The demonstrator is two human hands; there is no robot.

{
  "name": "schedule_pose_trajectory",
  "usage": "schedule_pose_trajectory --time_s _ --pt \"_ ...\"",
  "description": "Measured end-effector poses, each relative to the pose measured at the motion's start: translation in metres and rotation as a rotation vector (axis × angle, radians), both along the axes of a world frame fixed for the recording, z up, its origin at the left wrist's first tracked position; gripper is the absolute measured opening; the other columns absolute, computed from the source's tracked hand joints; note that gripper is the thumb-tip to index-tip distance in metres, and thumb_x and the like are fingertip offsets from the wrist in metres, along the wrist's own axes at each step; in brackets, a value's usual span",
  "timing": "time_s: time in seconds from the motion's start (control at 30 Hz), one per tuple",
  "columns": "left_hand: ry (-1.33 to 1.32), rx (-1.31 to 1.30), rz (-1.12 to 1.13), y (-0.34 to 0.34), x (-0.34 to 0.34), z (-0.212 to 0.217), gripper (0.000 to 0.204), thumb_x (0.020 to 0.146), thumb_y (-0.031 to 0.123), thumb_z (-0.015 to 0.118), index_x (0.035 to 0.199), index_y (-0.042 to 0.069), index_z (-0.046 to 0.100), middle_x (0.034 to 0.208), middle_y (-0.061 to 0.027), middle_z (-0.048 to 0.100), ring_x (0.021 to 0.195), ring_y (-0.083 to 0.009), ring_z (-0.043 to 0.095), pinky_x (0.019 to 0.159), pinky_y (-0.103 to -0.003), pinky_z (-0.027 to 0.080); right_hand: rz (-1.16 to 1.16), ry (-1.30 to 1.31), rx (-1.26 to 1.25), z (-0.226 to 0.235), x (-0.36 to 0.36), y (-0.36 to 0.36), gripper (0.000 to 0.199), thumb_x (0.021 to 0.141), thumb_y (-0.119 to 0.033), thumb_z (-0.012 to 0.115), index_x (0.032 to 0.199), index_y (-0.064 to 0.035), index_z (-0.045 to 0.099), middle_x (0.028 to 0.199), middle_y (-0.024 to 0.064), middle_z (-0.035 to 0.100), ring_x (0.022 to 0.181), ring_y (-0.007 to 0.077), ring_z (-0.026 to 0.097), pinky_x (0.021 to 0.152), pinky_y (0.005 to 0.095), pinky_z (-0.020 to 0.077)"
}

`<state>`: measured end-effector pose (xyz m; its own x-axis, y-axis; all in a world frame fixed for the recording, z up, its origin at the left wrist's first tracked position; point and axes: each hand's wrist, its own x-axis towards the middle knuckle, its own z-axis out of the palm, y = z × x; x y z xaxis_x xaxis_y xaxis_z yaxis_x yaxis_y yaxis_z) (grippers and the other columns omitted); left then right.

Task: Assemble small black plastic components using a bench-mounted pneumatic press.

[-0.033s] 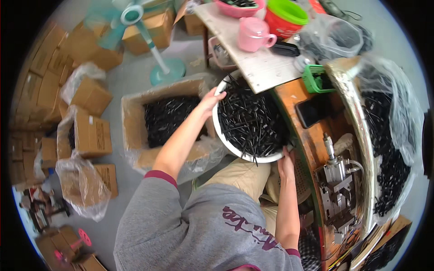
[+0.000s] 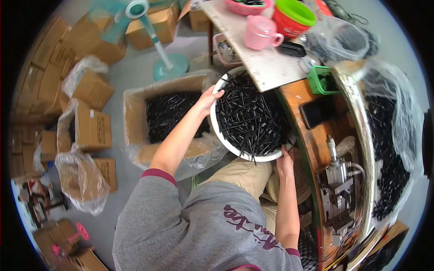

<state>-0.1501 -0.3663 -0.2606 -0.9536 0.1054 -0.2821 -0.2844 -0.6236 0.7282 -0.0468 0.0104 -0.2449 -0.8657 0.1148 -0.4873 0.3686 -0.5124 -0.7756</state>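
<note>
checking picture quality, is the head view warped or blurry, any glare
Head view: strong fisheye, the table edge bows and black corners frame it; the white basin and both hands, left and right, look sharp; daylight is soft, with mild glare on the plastic bag.

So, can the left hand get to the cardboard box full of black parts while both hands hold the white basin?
Probably yes, once it lets go. The left hand grips the round white basin rim right above the open, plastic-lined cardboard box, with nothing between them.
</note>
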Motion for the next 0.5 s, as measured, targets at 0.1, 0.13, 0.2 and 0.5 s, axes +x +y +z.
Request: schedule_pose_trajectory --time_s 0.1,0.13,0.2,0.5 --pt "-0.008 -0.100 0.169 -0.045 0.048 0.003 0.045 0.094 0.015 0.068 0.134 0.004 0.052 0.120 -0.0058 0.064 0.105 -0.0165 0.062 0.092 -0.034 0.052 0.166 -0.024 0.030 -0.004 0.003 -0.031 0.032 0.100 -0.006 0.056 0.131 -0.0068 0.047 0.125 0.0071 0.059 0.115 0.0202 0.058 0.100 0.0377 0.0484" --pt "-0.023 -0.115 0.214 -0.061 0.069 0.005 0.044 0.094 0.015 0.069 0.134 0.004 0.052 0.120 -0.0060 0.064 0.105 -0.0168 0.062 0.092 -0.034 0.052 0.246 -0.014 0.034 -0.001 0.002 -0.043 0.027 0.100 -0.007 0.056 0.126 -0.0071 0.049 0.121 0.0052 0.061 0.111 0.0185 0.059 0.097 0.0362 0.0497" --pt "-0.076 -0.064 0.297 -0.094 0.114 0.005 0.045 0.094 0.016 0.070 0.133 0.005 0.052 0.119 -0.0059 0.064 0.106 -0.0177 0.062 0.092 -0.035 0.053 0.320 0.003 0.038 0.012 0.005 -0.076 0.019 0.100 -0.009 0.059 0.117 -0.0070 0.052 0.107 0.0038 0.061 0.098 0.0152 0.061 0.089 0.0325 0.0510" --pt "-0.346 -0.081 0.531 -0.215 0.269 0.015 0.035 0.098 0.012 0.060 0.131 0.004 0.054 0.117 -0.0113 0.068 0.102 -0.0233 0.068 0.090 -0.039 0.056 0.663 -0.044 -0.002 0.034 0.020 -0.205 0.015 0.100 -0.015 0.062 0.105 -0.0087 0.049 0.092 0.0013 0.062 0.079 0.0103 0.060 0.070 0.0296 0.0517"
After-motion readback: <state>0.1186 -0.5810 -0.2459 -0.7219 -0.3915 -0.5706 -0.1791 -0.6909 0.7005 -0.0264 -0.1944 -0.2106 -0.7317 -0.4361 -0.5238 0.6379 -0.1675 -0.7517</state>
